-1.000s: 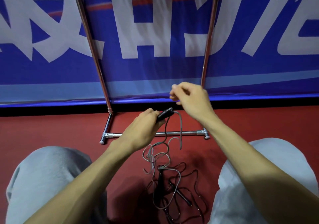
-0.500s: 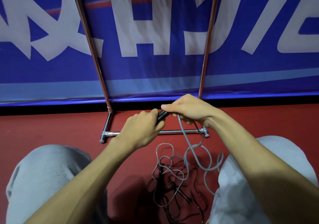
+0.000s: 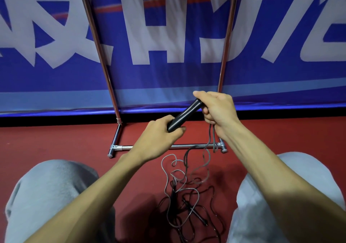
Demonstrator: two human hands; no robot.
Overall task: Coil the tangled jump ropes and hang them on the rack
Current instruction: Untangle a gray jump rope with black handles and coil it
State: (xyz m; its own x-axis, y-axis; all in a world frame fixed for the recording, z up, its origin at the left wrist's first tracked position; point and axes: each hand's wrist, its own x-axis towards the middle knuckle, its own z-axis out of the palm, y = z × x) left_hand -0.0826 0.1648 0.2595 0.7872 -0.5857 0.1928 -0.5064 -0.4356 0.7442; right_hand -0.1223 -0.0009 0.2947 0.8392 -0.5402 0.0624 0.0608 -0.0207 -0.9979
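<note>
Above the floor tangle [image 3: 187, 196], near the rack [image 3: 116, 136], the handle [image 3: 185, 114] slants from lower left to upper right; left hand [image 3: 159, 140] grips its low end, right hand [image 3: 218, 110] its top end with grey cord [image 3: 211, 136], which hangs down to the tangle.

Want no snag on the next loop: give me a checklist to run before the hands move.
1. Left hand grips the black handle at its lower end: ok.
2. Right hand holds the handle's upper end plus strands of the grey rope: ok.
3. Grey rope free of the black rope on the floor: not ok, they lie tangled.
4. Grey rope clear of the base bar of the rack: cannot tell; it crosses the bar in this view.
5. Free space on the rack's top: cannot tell, out of frame.
</note>
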